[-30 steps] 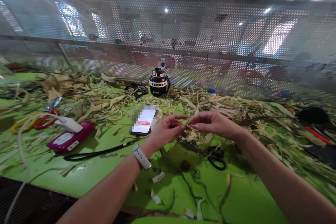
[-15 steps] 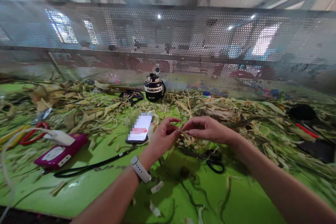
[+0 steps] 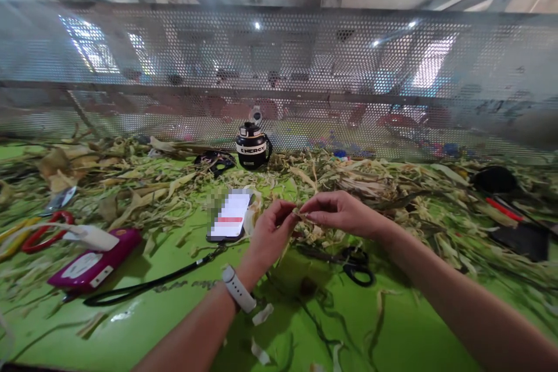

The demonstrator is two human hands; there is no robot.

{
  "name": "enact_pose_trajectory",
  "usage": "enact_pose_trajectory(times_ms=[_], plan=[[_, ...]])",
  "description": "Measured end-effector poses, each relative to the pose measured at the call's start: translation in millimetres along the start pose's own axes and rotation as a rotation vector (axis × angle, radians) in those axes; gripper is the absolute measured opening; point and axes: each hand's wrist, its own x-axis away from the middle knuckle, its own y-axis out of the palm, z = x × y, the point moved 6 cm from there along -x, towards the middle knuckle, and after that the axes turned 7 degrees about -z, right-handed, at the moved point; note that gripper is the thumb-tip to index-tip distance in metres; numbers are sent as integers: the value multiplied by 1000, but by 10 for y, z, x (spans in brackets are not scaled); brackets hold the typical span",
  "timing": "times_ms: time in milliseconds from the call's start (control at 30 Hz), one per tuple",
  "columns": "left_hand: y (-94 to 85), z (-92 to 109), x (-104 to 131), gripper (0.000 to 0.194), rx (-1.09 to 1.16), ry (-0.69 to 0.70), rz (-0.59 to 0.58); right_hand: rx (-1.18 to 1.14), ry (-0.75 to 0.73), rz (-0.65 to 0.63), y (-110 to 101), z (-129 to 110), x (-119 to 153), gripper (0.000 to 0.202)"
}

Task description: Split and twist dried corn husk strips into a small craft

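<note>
A lit phone (image 3: 233,215) is laid face up on a green table (image 3: 183,331) strewn with dry, husk-like scraps (image 3: 366,183); beyond the phone, a perforated screen (image 3: 296,52) is set across the far side. Far to the left of the phone, yellow handles (image 3: 15,238) and red handles (image 3: 47,231) are seen side by side. Closer to the phone, on its left, a white plug (image 3: 96,237) is fitted to a magenta power block (image 3: 96,261), and a black strap (image 3: 152,287) is stretched to the phone's near end. Beyond the phone and slightly right, a black bottle (image 3: 251,149) marked ENERGY is stood upright, its lid flipped up. Just right of the phone is the left hand (image 3: 272,232), with a white wristband (image 3: 239,289) worn behind it; its fingers are curled, and thumb and forefinger are closed on a thin pale strip (image 3: 298,213). The strip is held right of the phone, between both hands. From its other side it is pinched by the right hand (image 3: 337,212), whose fingers are bent towards the thumb. Right of the phone, on the near side of that hand, black-handled scissors (image 3: 360,274) are laid on the table. Well right of the phone, a dark rounded object (image 3: 494,179) is seen among the scraps.
</note>
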Motion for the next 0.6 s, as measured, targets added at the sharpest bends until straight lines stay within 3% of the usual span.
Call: enact_pose_trajectory(times_ms=[267,433,600], plan=[[3,47,33,25,76,89,91,-191,75,195,-40,94,-25,23],[8,28,37,25,63,123,56,-242,73,256,-68,87,-18,25],[30,32,56,26,-89,161,11,-182,63,268,-73,64,-19,24]])
